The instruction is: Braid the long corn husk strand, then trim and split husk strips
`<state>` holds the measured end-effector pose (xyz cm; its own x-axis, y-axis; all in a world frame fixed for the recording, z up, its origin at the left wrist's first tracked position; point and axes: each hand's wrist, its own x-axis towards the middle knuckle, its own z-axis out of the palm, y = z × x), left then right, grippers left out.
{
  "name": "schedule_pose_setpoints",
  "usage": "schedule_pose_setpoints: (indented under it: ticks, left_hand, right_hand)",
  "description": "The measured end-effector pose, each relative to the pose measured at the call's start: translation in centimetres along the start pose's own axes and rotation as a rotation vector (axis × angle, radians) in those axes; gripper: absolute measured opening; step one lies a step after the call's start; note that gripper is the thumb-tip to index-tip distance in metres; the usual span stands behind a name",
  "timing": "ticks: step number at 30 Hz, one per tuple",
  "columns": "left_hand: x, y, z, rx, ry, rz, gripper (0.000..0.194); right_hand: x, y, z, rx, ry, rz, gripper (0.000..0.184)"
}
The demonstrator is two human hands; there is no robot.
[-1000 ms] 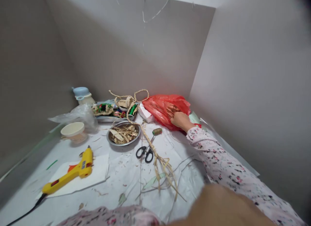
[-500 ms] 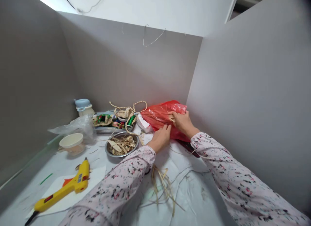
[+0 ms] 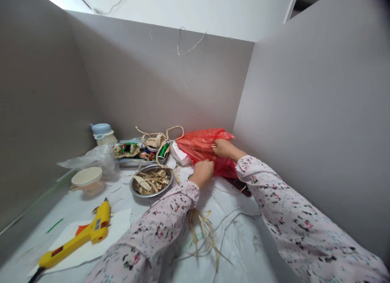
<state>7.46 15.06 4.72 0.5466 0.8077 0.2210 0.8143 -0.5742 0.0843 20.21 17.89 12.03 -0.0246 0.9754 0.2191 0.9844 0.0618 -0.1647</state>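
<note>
From my end I can read no words or numbers; the yellow hot glue gun point(image 3: 88, 233) bears a small label point(image 3: 98, 224), possibly printed, too tiny to decipher.

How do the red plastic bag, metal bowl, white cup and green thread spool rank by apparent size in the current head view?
1. Red plastic bag, largest even though partly covered
2. Metal bowl
3. White cup
4. Green thread spool

No two look alike in size.
</note>
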Motion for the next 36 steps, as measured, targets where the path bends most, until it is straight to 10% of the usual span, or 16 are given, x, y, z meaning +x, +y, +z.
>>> schedule_pose_setpoints:
  ticks: [9,18,29,36]
  left_hand:
    - [-0.1,0.2,-0.4,-0.05,-0.019,-0.073,0.029]
    - [-2.3,0.4,-1.8,-0.136,0.04,-0.08,0.031]
    - [-11.5,2.0,-10.4,-0.444,0.429,0.208,0.039]
    - [-12.9,2.8,-15.6,-0.462,0.222,0.322,0.066]
  right_hand:
    - [0.4,-0.5,-2.3,0.184,0.003,0.023,0.022]
    - [-8.7,5.0,-2.9,0.624,0.029,0.159,0.033]
    - [-19.7,8.4,-4.8,1.026,-0.207,0.153,0.04]
    - [-20.0,4.0,-7.4,0.953,-0.386,-0.088,0.042]
